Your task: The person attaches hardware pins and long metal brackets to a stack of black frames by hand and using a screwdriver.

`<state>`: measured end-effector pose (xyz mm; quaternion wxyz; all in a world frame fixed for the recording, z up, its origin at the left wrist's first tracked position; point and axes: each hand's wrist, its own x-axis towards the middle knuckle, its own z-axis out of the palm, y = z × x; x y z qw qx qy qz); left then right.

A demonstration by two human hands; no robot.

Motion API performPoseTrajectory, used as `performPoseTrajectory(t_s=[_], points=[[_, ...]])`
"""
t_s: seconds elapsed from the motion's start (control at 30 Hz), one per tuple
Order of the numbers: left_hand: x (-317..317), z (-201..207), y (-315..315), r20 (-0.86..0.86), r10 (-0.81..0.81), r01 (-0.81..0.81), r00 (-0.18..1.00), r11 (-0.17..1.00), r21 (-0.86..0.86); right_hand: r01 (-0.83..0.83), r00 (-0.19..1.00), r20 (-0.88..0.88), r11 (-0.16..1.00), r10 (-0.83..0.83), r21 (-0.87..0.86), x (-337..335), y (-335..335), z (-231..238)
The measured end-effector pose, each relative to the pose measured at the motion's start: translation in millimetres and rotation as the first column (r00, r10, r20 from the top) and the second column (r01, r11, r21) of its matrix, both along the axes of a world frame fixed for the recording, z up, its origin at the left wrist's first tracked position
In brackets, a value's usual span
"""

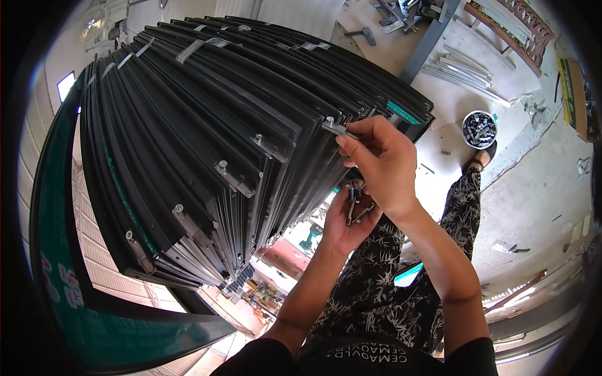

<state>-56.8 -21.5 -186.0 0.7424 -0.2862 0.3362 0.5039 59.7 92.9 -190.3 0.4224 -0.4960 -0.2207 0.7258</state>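
My right hand (384, 166) pinches a small grey metal fitting (338, 129) between thumb and fingers, against the corner of one of the black frames (251, 84). Below it, my left hand (351, 219) is cupped around several loose metal fittings (355, 202), partly hidden by its fingers. The frames stand packed side by side, their corners facing me. Similar grey fittings, each with a bolt head, sit on the corners of nearer frames, among them one fitting (234, 178) and another (191, 224). Whether the pinched piece is fastened cannot be told.
A white bucket (464, 130) full of dark metal pieces stands on the floor at the right, near my foot. Beyond it lie pale metal strips (461, 70) and a hammer-like tool (364, 35). A green-faced dark frame (125, 341) curves along the left.
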Motion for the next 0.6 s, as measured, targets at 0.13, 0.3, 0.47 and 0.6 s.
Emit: performPoseTrajectory(t_s=[0.13,0.3,0.47,0.6], points=[[-1.1,1.2,-1.2,-0.049,-0.017,0.013,0.999,0.997,-0.075,-0.019,0.997,0.075,0.998,0.015,0.054,-7.9,-1.8,-1.5],[-4.3,3.0,0.0,-0.135,-0.058,0.030,0.989,0.979,-0.200,0.088,0.991,-0.098,0.996,-0.088,-0.008,-19.1,-6.3,-7.1],[-0.5,1.6,4.5,-0.185,-0.117,0.072,0.976,0.971,-0.230,0.053,0.989,0.126,0.972,-0.083,0.228,-26.6,-0.3,-16.2],[4.3,-1.4,3.1,-0.177,-0.136,0.086,0.975,0.960,-0.266,-0.096,0.914,0.397,0.910,-0.080,0.404,-23.7,9.5,-16.1]])
